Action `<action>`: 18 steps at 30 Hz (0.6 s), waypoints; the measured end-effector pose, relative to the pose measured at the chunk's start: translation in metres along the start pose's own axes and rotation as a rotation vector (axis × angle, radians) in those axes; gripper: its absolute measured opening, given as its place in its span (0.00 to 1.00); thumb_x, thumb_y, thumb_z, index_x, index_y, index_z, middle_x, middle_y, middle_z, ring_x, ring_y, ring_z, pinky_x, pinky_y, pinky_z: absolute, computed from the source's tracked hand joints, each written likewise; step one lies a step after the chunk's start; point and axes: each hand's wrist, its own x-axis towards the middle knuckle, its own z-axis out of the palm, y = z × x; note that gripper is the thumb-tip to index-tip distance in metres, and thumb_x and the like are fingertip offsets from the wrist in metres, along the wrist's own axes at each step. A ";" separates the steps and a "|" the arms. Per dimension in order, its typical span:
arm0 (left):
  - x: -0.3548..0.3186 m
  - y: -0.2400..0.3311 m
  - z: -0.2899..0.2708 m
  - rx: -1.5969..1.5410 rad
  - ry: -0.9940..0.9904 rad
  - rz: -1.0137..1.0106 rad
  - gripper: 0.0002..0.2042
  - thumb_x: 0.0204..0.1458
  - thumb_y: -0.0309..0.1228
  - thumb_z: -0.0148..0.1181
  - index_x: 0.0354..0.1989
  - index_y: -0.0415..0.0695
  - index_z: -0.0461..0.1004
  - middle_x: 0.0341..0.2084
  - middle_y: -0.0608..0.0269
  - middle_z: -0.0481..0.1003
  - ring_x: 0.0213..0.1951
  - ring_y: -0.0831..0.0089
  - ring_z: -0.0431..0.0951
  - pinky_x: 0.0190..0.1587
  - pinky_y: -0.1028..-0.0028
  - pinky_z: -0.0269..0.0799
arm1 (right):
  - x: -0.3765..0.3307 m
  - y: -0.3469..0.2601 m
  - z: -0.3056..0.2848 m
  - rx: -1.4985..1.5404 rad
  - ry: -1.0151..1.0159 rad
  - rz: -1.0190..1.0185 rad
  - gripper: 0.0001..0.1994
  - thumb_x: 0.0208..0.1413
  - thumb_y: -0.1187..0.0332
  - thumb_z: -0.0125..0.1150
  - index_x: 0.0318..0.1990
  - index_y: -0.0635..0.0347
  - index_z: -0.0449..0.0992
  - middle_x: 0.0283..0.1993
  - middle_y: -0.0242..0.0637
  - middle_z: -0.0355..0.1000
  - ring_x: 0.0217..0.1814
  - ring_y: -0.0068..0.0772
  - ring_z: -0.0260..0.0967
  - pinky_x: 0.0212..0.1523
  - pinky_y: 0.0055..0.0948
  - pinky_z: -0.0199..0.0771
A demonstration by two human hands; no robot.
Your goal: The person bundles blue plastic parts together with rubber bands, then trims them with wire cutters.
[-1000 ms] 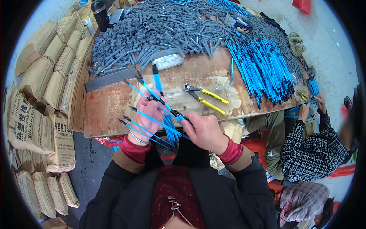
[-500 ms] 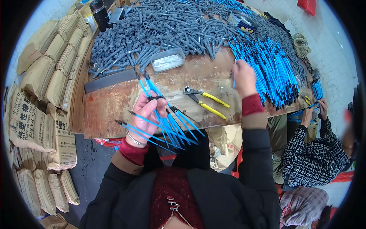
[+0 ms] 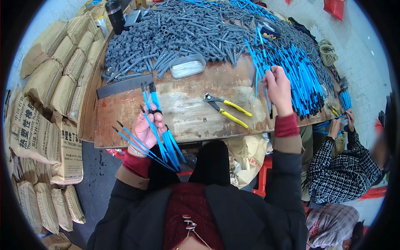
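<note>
My left hand (image 3: 143,129) is closed around several thin blue tubes with black tips (image 3: 170,148), which fan out below it over the table's near edge. A black band crosses the tubes at the fingers. On the right, my right hand (image 3: 280,86) pinches thin blue tubes (image 3: 263,50) with dark ends, held up at the left edge of a large blue tube pile (image 3: 302,79). How many it grips cannot be made out. Between my hands, end-cutting pliers with yellow handles (image 3: 234,118) lie on the wooden table (image 3: 189,100).
Grey plastic fittings (image 3: 179,31) are heaped across the back. Before them sit a clear tub of white strips (image 3: 187,67) and a dark flat bar (image 3: 125,86). Paper sacks (image 3: 52,79) are stacked at left. A co-worker's hands (image 3: 339,124) handle blue tubes at the far right.
My right hand has moved slightly right and now shows blue tubes raised in its fingers. My left hand has shifted left and down, its tubes turning more upright.
</note>
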 end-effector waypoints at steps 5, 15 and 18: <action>0.006 -0.006 0.017 -0.043 0.127 0.012 0.15 0.49 0.32 0.60 0.44 0.43 0.66 0.30 0.56 0.75 0.30 0.67 0.76 0.32 0.69 0.75 | -0.080 -0.097 0.017 0.652 -0.788 0.058 0.05 0.56 0.72 0.52 0.36 0.62 0.66 0.26 0.35 0.72 0.22 0.22 0.70 0.22 0.21 0.68; 0.002 0.002 0.050 0.212 0.136 0.163 0.13 0.50 0.30 0.58 0.43 0.45 0.66 0.26 0.57 0.72 0.28 0.66 0.75 0.31 0.68 0.74 | -0.060 -0.080 0.086 0.058 -0.633 -0.626 0.09 0.52 0.66 0.56 0.36 0.62 0.72 0.26 0.47 0.71 0.29 0.48 0.70 0.30 0.36 0.70; -0.002 0.001 0.051 0.176 0.044 0.118 0.12 0.50 0.27 0.56 0.43 0.45 0.66 0.25 0.57 0.72 0.26 0.67 0.74 0.30 0.71 0.73 | 0.012 -0.011 0.070 -0.437 -0.079 -0.159 0.14 0.53 0.59 0.54 0.34 0.63 0.73 0.27 0.49 0.71 0.32 0.49 0.71 0.33 0.41 0.69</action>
